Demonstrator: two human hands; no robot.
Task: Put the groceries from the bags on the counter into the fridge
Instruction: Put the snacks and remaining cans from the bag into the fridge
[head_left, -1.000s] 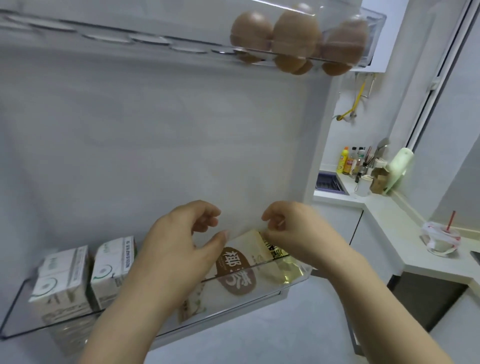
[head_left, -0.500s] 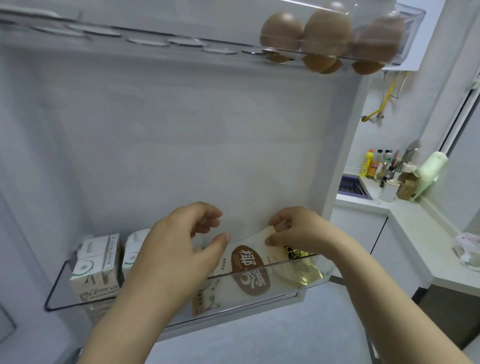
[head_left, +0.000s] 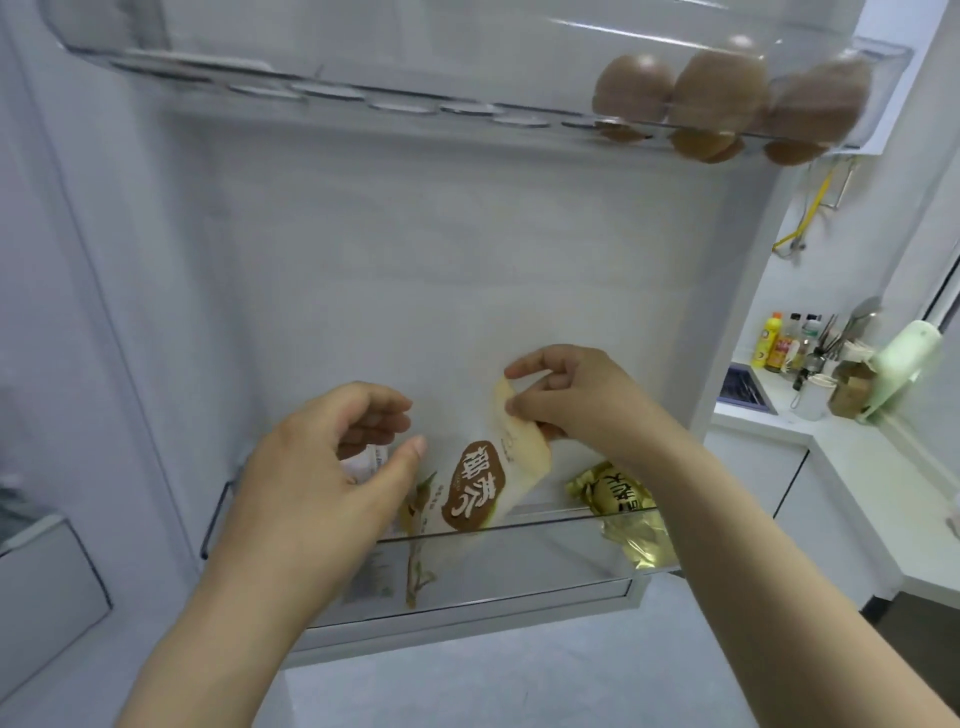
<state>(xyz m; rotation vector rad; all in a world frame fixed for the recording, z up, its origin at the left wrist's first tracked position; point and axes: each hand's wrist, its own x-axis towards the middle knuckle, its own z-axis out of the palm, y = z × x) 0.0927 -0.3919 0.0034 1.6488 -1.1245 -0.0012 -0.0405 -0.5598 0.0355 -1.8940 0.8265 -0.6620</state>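
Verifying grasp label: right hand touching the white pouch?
Touching. Head view: right hand pinches the top corner of the white pouch between thumb and forefinger.

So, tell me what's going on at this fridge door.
A person is loading the fridge door. The right hand pinches the top of a white pouch with a brown label, its lower end inside the lower door shelf. The left hand hovers beside it, loosely curled, holding nothing. A gold packet lies in the same shelf, and brown eggs sit in the tray above.
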